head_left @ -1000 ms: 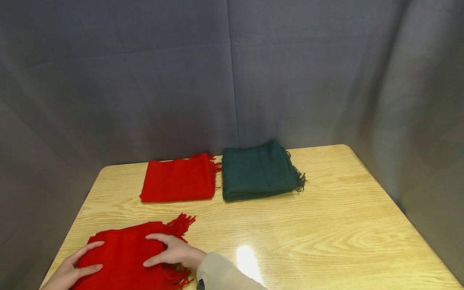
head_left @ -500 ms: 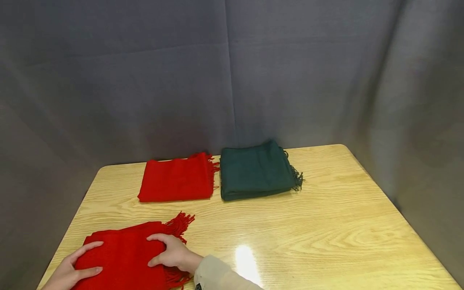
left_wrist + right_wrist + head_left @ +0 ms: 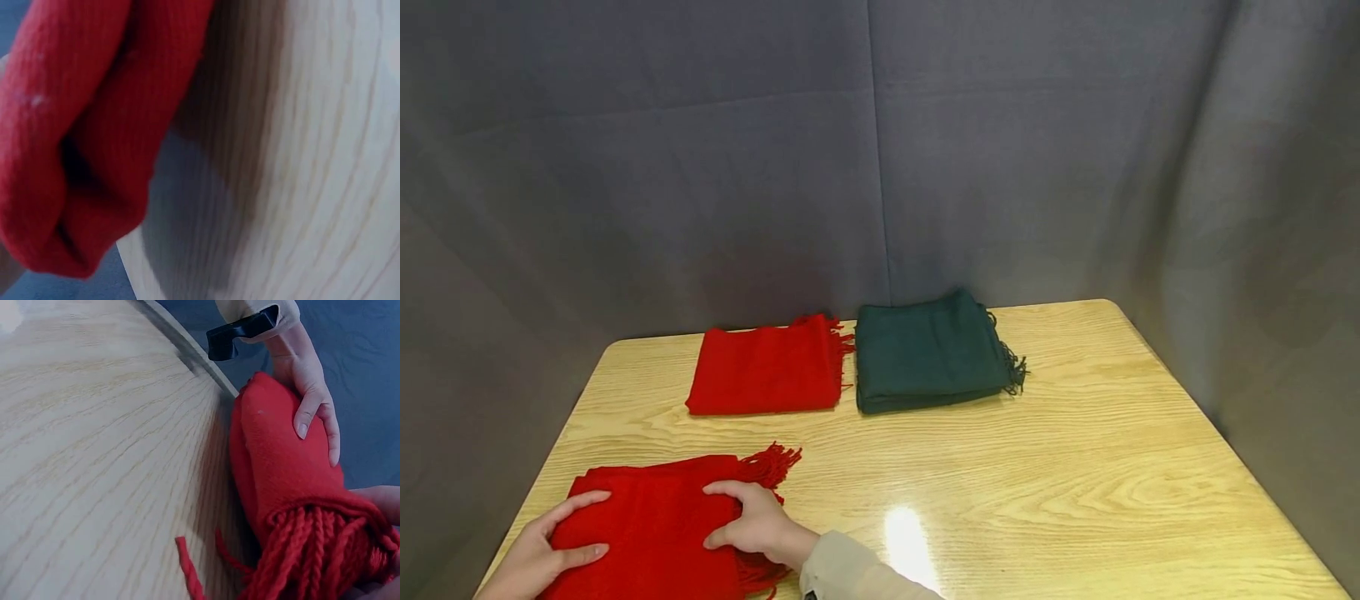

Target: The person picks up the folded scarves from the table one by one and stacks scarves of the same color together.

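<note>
A folded red scarf with a fringe along its right end lies at the table's near left. My left hand holds its left end, thumb and index finger spread over the upper face. My right hand holds the fringed end, index finger bent over the top; its remaining fingers are hidden. In the left wrist view the scarf's folded edge fills the left side, close over the wood. The right wrist view shows the fringe bunched beside the right hand, and the left hand at the far end.
Behind, on the wooden table, a smaller-looking folded red scarf lies left of a folded dark green scarf, fringes to the right. A grey curtain hangs beyond the table and along its sides.
The left hand and the left end of the near red scarf have shifted slightly away from me. The right hand stays nearly in place; the two rear scarves have not moved.
</note>
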